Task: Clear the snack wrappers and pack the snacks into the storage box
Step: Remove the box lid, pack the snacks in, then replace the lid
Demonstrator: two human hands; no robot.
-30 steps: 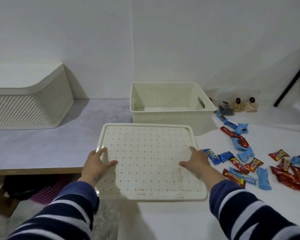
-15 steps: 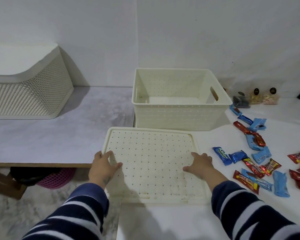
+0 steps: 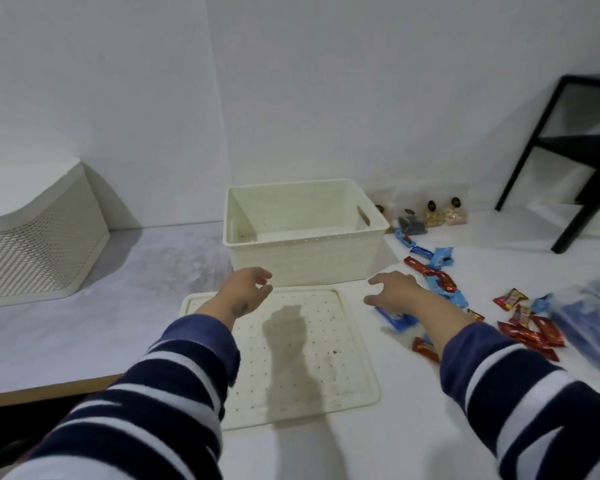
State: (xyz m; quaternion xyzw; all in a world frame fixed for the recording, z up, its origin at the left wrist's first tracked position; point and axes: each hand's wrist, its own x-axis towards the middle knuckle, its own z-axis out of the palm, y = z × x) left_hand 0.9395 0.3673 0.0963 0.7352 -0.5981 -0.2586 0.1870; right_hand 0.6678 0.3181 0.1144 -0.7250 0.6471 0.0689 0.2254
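While the cream perforated plastic storage box [image 3: 303, 233] sits open and bare inside at the far middle of the white bench [image 3: 326, 452], nothing's been packed yet. Its flat lid [image 3: 326, 368] is laid just in front. Red and blue wrapped snacks [image 3: 440, 282] are scattered to the right. Left hand [image 3: 245, 289] and right hand [image 3: 395, 289] are held loosely spread, no grip on anything. White wall behind, black frame far right.

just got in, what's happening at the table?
A person in a striped top reaches toward the empty storage box. Left hand and right hand both hover open, holding nothing. The perforated lid lies flat on the table in front of the box. Wrapped snacks lie scattered to the right, none packed yet.
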